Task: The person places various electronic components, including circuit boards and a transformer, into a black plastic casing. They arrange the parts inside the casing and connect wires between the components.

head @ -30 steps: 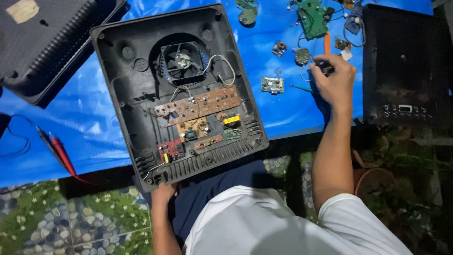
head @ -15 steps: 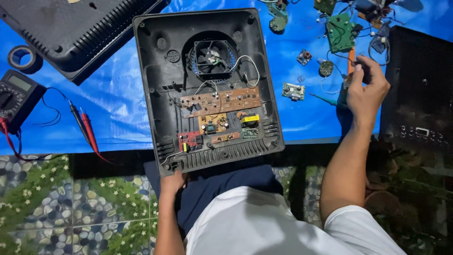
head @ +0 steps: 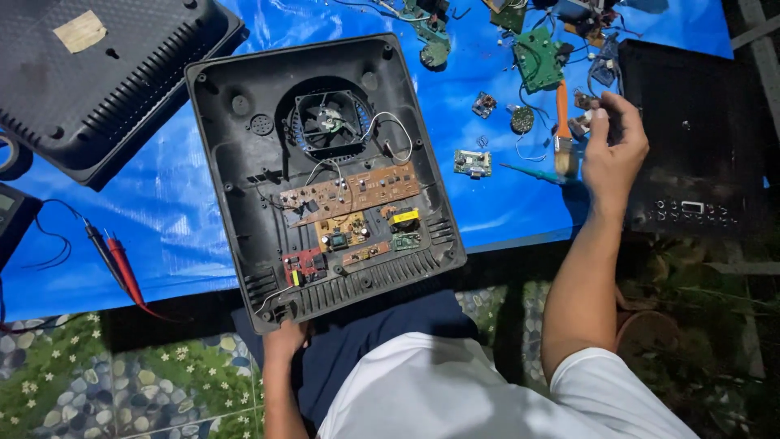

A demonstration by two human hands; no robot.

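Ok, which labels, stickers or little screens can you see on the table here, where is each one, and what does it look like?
Tan paper label: roughly rectangular, stuck on the black ribbed cover at top left.
Small display window: pale rectangle among buttons on the black box's front, right edge, beside the right hand.
Meter: dark body at the left edge, mostly cut off; its screen cannot be made out.

Tan label (head: 80, 31) on black cover (head: 97, 89)

The casing (head: 325, 175) is black, with brown boards (head: 353, 191), a red board (head: 302, 264) and a yellow part (head: 404, 216) inside. Under it lies a bright blue sheet (head: 171, 211). Right of the casing, the brush (head: 562, 130) has an orange handle; a green board (head: 540, 58) lies above the brush.
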